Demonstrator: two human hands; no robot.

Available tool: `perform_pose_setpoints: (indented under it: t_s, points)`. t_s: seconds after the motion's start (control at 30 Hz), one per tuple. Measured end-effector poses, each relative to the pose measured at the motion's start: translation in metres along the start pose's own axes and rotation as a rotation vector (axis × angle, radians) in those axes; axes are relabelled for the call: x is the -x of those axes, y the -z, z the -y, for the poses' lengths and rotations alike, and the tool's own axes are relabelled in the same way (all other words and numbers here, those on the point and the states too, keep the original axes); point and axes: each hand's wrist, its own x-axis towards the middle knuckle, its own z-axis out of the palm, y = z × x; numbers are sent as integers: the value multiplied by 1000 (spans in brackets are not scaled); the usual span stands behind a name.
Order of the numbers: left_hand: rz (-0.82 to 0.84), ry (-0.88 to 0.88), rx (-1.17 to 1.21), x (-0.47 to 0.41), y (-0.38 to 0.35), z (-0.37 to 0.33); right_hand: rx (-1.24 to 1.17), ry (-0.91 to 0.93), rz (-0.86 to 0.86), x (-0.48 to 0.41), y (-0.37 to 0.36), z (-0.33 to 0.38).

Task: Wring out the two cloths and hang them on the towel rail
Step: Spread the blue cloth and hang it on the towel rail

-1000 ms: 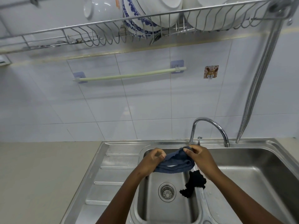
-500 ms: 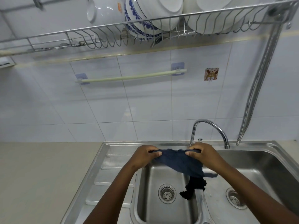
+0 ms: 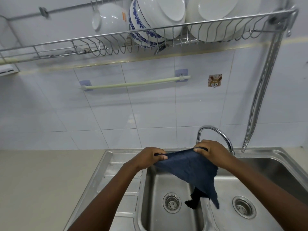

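Note:
A dark blue cloth [image 3: 190, 169] is stretched flat between my two hands above the sink, its lower corner hanging down to the right. My left hand [image 3: 148, 157] pinches its left top corner and my right hand [image 3: 211, 151] pinches the right top corner. A black cloth [image 3: 194, 199] lies bunched in the left basin against the divider, partly hidden by the blue cloth. The pale green towel rail [image 3: 133, 83] is fixed to the tiled wall above, bare.
The steel double sink [image 3: 275, 155] has a drain in each basin and a curved tap [image 3: 215, 130] behind my right hand. A wire dish rack [image 3: 150, 40] with bowls and plates hangs above the rail. A flexible metal hose [image 3: 261, 90] runs down at right. Beige counter [image 3: 41, 180] at left.
The bunched blue cloth has been opened out flat between my hands, which moved apart and rose slightly. The black cloth has stayed in the basin.

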Motion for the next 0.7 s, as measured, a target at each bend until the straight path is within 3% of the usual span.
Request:
perform_pose_setpoints:
  t_s: [0.27, 0.43, 0.57, 0.63, 0.7]
  points:
    - [31, 5, -209, 6, 22, 7, -40, 41, 118, 6, 24, 3]
    - [29, 85, -350, 7, 33, 6, 63, 32, 145, 7, 29, 6]
    - [7, 143, -464, 9, 42, 2, 199, -74, 264, 7, 41, 0]
    - [-15, 121, -409, 11, 46, -5, 214, -67, 158, 7, 47, 4]
    - [-203, 33, -332, 14, 49, -10, 197, -24, -130, 7, 47, 8]
